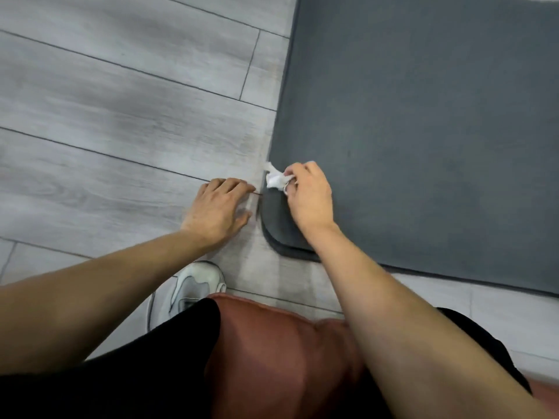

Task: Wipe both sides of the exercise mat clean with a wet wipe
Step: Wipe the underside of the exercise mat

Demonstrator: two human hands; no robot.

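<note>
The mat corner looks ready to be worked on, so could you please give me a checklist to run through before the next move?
1. Wipe held in right hand: ok.
2. Wipe on the mat, at its left edge: ok.
3. Left hand off the mat, flat on the floor: ok.
4. Mat lying flat: not ok, the near corner looks curled.
5. Wipe wet enough: cannot tell.
6. Underside wiped: cannot tell.
</note>
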